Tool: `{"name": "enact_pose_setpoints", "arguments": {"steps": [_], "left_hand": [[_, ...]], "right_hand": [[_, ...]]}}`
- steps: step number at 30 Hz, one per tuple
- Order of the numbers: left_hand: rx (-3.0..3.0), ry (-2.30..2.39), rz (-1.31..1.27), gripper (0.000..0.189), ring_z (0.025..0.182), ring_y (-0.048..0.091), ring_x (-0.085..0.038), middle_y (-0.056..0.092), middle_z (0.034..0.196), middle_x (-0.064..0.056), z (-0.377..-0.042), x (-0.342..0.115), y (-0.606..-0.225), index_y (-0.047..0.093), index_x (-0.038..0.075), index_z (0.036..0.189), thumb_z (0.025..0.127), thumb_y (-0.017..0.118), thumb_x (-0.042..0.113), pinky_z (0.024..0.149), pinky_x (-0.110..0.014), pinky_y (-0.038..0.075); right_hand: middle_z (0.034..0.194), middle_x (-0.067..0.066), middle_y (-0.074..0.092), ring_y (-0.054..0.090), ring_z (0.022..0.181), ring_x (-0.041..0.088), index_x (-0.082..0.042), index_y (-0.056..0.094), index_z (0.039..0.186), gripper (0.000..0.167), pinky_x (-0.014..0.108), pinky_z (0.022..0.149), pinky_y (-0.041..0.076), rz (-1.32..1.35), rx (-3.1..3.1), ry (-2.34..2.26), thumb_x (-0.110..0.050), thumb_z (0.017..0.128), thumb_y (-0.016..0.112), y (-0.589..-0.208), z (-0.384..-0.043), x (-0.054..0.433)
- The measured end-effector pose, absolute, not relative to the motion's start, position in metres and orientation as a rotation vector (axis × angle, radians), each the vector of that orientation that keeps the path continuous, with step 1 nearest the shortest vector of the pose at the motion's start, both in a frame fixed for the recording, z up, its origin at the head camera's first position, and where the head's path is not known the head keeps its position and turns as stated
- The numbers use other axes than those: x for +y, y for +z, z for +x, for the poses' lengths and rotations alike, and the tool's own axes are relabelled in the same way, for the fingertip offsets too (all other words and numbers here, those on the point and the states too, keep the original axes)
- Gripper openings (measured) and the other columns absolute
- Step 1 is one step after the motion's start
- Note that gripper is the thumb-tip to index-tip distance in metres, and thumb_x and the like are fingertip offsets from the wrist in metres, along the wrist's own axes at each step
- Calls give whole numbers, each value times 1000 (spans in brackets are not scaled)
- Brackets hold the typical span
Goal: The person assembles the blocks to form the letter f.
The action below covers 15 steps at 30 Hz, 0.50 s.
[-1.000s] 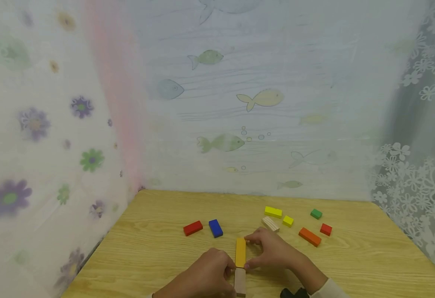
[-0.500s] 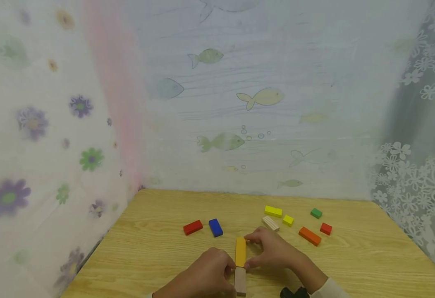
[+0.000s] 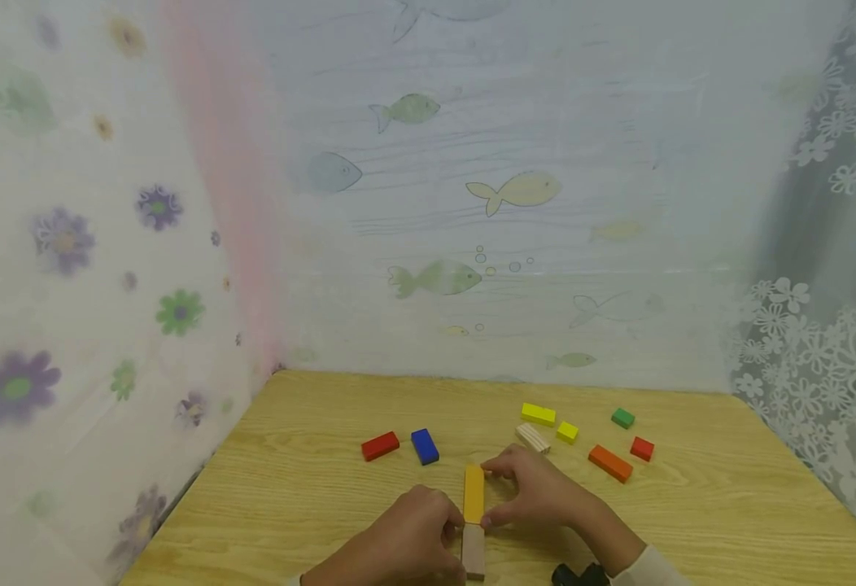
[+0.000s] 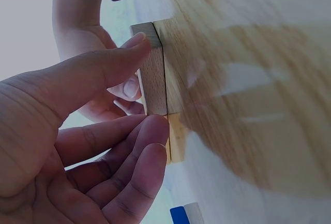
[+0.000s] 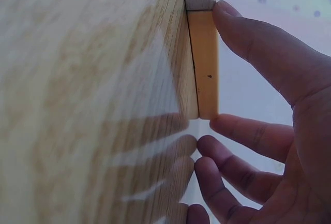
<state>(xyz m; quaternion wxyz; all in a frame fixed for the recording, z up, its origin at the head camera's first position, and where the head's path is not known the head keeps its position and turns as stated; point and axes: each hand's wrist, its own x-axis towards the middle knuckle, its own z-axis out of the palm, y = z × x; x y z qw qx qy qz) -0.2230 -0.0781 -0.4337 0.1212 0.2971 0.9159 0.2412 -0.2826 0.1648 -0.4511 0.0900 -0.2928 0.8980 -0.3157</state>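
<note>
Two blocks lie end to end on the table: a yellow-orange wooden block (image 3: 474, 492) and, nearer me, a plain wooden block (image 3: 473, 553). My left hand (image 3: 415, 533) holds the plain block (image 4: 154, 76) by its ends, thumb at the near end and forefinger by the joint. From the other side my right hand (image 3: 534, 490) spans the yellow-orange block (image 5: 206, 63), its thumb at the joint and forefinger at the far end. The other right fingers are bent just off the table. In the left wrist view, the left hand's remaining fingers curl loosely beside the blocks.
A red block (image 3: 380, 446) and a blue block (image 3: 425, 447) lie beyond, to the left. Back right are a striped wooden block (image 3: 533, 439), an orange block (image 3: 609, 463), a green block (image 3: 622, 417) and several others. A black object (image 3: 578, 575) sits by the right forearm.
</note>
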Motion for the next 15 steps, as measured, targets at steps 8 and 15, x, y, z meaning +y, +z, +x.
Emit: {"name": "enact_pose_setpoints", "arguments": {"steps": [8,15], "left_hand": [[2680,690,864,31,48,27,-4,32,52,14,-222,-78,-432,65,22,68,70,95,29,47,-21,23],[2689,686,860,36,48,26,-4,31,52,14,-221,-78,-432,60,22,63,70,95,28,47,-21,23]], "right_hand": [[118,0,63,60,110,22,-11,67,137,75,40,91,55,-856,2689,-917,-51,78,88,-451,-282,164],[119,0,63,57,107,19,-10,67,137,76,33,88,52,-863,2700,-902,-52,78,88,-450,-281,164]]}}
